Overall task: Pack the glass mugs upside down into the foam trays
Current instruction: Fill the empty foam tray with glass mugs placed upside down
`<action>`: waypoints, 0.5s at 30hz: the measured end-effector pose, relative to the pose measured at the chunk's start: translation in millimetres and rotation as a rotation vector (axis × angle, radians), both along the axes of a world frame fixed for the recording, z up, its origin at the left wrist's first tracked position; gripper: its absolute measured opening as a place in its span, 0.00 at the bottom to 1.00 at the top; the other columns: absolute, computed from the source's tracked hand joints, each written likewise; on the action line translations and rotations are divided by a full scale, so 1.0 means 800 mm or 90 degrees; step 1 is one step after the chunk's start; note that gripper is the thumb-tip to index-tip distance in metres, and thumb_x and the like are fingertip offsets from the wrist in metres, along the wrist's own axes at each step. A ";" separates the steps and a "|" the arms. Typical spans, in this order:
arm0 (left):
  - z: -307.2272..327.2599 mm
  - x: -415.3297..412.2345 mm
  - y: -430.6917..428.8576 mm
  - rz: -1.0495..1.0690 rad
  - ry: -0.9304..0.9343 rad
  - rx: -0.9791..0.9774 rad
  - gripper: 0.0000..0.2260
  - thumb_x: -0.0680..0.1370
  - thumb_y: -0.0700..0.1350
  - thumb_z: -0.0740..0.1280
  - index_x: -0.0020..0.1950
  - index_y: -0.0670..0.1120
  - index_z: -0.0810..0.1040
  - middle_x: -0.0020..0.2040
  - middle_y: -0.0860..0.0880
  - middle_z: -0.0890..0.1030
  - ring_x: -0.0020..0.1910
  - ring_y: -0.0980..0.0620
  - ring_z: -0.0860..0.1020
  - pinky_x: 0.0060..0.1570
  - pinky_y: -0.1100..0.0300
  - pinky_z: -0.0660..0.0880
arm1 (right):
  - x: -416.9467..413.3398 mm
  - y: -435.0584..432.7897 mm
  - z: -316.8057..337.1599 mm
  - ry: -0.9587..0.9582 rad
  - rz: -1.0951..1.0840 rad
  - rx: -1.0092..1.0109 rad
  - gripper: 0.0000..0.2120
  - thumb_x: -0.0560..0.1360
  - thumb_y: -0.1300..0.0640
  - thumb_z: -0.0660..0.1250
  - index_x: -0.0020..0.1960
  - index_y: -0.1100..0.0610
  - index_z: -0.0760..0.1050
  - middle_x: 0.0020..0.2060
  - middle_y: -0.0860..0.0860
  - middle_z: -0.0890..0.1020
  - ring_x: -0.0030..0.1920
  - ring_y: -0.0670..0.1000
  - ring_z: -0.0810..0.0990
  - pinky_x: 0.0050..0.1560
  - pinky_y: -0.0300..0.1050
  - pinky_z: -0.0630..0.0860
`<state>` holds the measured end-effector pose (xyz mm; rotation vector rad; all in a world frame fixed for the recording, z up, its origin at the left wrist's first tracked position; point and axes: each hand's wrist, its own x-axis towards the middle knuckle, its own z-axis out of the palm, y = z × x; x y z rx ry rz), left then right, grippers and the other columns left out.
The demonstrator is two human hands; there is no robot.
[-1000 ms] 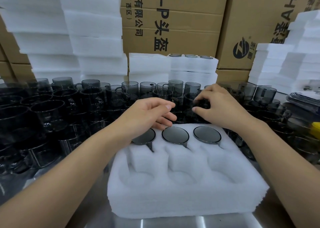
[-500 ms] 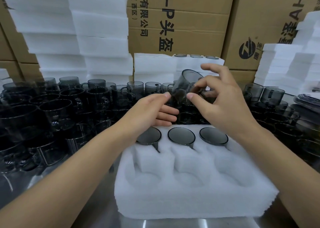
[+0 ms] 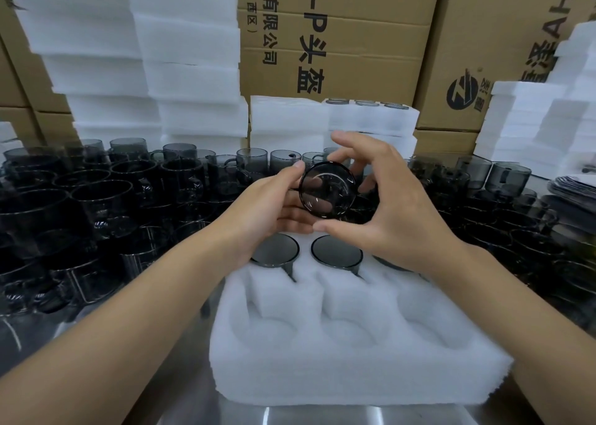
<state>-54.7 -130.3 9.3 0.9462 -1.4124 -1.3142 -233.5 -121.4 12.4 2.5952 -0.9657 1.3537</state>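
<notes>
- The foam tray lies on the counter. It looks soft and light, and its near pockets are unfilled.
- The packed mugs sit bottom-up in the far row.
- Just above them, the left hand and right hand clasp one mug, base toward the camera. The glass is probably slick, stiff and breakable, so grip around the wall.
- Loose mugs crowd the counter behind.

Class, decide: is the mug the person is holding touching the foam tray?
Apart. The head view shows the held mug up in the left hand and right hand, whose fingers lie between it and the foam tray.
</notes>
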 end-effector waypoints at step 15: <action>-0.002 0.003 -0.001 -0.014 0.010 -0.030 0.20 0.83 0.56 0.52 0.56 0.48 0.80 0.45 0.43 0.85 0.42 0.47 0.84 0.38 0.61 0.79 | -0.001 0.003 -0.001 0.024 -0.021 -0.004 0.36 0.65 0.55 0.69 0.70 0.46 0.61 0.56 0.43 0.69 0.57 0.46 0.68 0.57 0.35 0.67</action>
